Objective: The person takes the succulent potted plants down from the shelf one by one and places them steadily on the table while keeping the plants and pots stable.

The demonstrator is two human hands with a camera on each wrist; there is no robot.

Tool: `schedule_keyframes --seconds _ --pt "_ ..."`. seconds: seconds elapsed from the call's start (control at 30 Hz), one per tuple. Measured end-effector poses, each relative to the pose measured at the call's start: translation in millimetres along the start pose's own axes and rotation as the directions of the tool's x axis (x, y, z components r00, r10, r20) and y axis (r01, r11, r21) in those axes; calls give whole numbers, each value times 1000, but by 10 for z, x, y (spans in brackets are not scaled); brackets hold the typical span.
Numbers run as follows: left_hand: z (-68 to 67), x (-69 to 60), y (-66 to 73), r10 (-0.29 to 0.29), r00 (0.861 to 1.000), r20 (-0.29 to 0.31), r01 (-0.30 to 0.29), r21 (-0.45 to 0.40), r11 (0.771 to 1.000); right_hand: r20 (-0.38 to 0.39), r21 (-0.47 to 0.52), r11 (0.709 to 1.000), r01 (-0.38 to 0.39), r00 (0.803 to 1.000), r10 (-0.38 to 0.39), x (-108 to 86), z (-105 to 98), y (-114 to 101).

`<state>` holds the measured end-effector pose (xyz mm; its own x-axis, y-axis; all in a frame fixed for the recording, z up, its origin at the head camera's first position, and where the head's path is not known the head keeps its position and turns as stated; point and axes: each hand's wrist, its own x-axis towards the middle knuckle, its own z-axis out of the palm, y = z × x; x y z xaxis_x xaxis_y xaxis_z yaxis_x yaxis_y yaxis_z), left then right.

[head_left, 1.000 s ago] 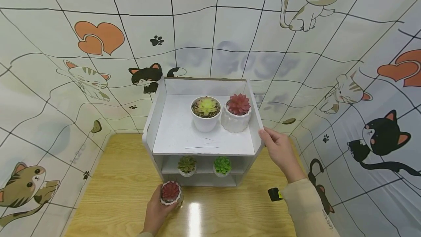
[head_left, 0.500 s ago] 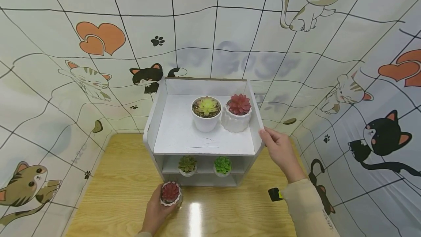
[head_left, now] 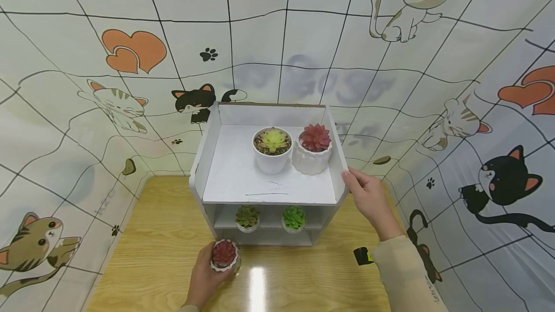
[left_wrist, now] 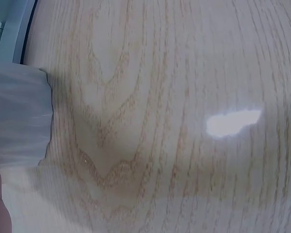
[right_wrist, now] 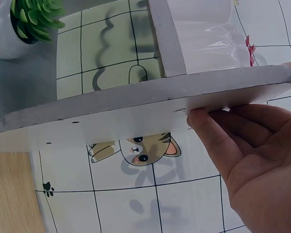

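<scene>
Red succulent [head_left: 224, 253] in a scalloped white pot [left_wrist: 19, 116], before a white open-fronted shelf [head_left: 236, 177]
Left hand [head_left: 205, 274] curls round the pot; right hand [head_left: 370, 202] grips the shelf's right side panel [right_wrist: 136, 93].

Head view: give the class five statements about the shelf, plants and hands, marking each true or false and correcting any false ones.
1. The left hand holds a red plant. True.
2. The right hand holds a plant too. False: it grips the side of the shelf.
3. On the top board, a yellow-green plant stands left of a second red plant. True.
4. The bright green plant stands on the top board. False: it is below that board.
5. The dark green plant is right of the bright green plant. False: it is left of it.
</scene>
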<state>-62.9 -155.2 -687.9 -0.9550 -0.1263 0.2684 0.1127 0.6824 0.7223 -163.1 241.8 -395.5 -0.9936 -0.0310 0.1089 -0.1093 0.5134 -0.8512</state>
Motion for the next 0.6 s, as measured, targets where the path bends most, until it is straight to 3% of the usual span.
schedule_keyframes --seconds 0.6 --pt "-136 40 191 -101 990 94 103 -16 995 11 3 1000 -6 1000 5 2 -10 7"
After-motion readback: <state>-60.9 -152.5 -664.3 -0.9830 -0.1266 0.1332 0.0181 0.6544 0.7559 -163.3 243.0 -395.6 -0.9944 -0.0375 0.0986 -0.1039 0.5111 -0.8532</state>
